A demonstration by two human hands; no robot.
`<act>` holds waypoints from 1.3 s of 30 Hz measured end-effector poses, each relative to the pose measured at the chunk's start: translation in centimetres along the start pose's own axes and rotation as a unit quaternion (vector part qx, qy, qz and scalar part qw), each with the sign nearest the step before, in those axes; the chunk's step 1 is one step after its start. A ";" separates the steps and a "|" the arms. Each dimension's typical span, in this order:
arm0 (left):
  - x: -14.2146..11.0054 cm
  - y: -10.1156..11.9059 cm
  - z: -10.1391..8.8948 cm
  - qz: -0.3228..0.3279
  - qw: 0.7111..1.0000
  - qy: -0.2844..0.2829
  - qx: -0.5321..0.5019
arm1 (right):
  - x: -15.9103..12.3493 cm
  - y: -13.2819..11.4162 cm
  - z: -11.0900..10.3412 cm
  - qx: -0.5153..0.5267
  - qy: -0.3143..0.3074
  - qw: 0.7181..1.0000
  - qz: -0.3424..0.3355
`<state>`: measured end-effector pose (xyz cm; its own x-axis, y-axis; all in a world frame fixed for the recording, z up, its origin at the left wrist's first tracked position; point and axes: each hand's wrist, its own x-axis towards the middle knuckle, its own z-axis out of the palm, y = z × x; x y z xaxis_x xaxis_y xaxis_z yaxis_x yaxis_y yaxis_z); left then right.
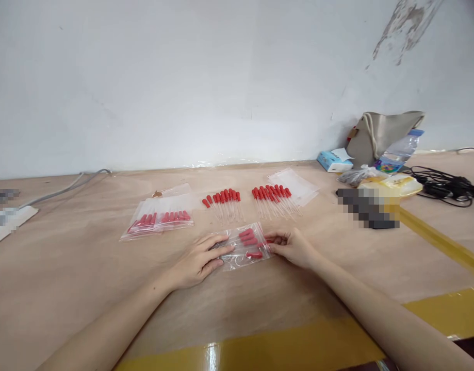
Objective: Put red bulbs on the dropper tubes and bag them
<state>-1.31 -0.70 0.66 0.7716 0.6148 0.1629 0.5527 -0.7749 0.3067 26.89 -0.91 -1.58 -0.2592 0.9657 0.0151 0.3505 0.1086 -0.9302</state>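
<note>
A clear plastic zip bag [237, 263] lies on the table between my hands, with several red-bulbed droppers [249, 241] in it. My left hand [200, 260] rests on the bag's left end with its fingers stretched out and apart. At the right end, the fingers of my right hand [293, 248] are closed in a pinch on a red-bulbed dropper [264, 246] at the bag's edge; the fingers partly hide it. Beyond the bag lie two fanned groups of loose droppers, a left group [225, 197] and a right group [273, 194], glass ends towards me.
Filled bags [157, 222] overlap at the left. Flat zip bags [294, 186] lie behind the right group. Far right are a tissue pack [334, 161], grey bag [379, 136], plastic bottle [401, 152], yellow packet [405, 184] and black cables [449, 183]. A wall [206, 87] stands behind.
</note>
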 end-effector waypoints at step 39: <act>11.1 0.8 -1.3 -0.112 0.951 -0.068 -0.280 | 0.1 -1.6 0.2 0.112 -0.043 0.992 0.049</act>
<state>7.26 5.66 3.95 0.7092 0.7010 -0.0756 0.4824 -0.4042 0.7771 26.15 -1.03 -0.14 -0.3136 0.9442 -0.1011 0.1709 -0.0487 -0.9841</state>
